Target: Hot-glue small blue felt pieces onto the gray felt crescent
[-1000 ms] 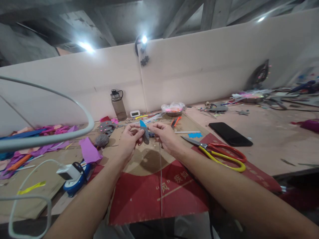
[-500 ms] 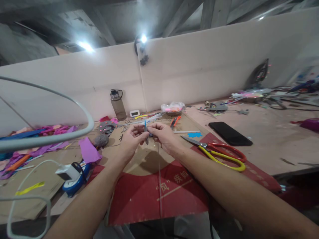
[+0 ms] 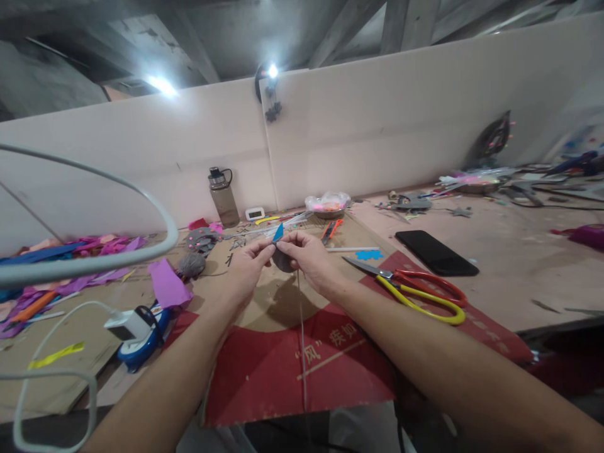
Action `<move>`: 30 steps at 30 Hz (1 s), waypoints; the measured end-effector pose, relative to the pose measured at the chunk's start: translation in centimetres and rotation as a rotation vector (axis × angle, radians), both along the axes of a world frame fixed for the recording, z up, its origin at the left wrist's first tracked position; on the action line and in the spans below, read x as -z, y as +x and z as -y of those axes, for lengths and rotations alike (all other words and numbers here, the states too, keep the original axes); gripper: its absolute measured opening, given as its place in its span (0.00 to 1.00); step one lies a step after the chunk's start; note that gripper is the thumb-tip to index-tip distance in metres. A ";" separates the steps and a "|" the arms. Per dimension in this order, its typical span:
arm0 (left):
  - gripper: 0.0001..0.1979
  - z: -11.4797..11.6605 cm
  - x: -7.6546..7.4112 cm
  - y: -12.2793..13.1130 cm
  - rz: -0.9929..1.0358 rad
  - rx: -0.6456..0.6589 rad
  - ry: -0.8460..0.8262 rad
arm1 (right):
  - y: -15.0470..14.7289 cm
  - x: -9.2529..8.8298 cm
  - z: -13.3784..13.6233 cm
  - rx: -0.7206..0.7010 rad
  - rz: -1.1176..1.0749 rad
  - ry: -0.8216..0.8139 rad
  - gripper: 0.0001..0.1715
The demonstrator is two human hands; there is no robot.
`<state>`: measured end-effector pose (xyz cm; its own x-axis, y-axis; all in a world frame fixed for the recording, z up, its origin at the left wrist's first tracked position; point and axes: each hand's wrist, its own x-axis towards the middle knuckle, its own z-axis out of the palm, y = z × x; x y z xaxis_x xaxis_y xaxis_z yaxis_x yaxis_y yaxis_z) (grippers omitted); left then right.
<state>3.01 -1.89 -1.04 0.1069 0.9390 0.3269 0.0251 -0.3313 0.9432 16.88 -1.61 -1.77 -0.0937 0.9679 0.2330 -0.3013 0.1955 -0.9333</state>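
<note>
Apparently mid-adjustment, the left hand (image 3: 248, 263) and right hand (image 3: 310, 257) pinch a rounded dark-grey, felt-like piece (image 3: 284, 262) with a pointed blue tip (image 3: 279, 232), at twelve o'clock from the red printed cardboard (image 3: 264, 377); the next move likely needs a steady grip.

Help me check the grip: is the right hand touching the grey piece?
Touching. The head view shows it: the thumb of the right hand lies against the grey piece, below the blue tip.

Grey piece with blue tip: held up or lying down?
Held up: the left hand and right hand pinch the grey piece above the cardboard; shadows fall beneath.
</note>
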 end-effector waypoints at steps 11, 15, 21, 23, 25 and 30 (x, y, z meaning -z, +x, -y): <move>0.13 0.7 -0.3 0.5 0.108 -0.076 -0.058 | -0.2 0.0 0.1 0.045 0.059 0.030 0.13; 0.13 0.8 -0.5 0.1 -0.009 -0.200 -0.006 | -0.3 0.1 0.1 0.074 0.120 0.101 0.09; 0.14 0.6 -0.4 0.2 0.120 -0.098 -0.051 | -0.2 0.0 0.2 0.061 0.139 0.125 0.08; 0.14 0.4 -0.2 0.2 0.153 -0.067 -0.076 | -0.2 0.1 0.1 0.057 0.145 0.118 0.08; 0.15 0.3 -0.1 0.2 0.155 -0.067 -0.084 | -0.1 0.1 0.0 0.057 0.144 0.114 0.08; 0.13 0.0 0.1 0.0 0.170 -0.106 -0.045 | -0.3 0.3 0.0 0.054 0.174 0.140 0.07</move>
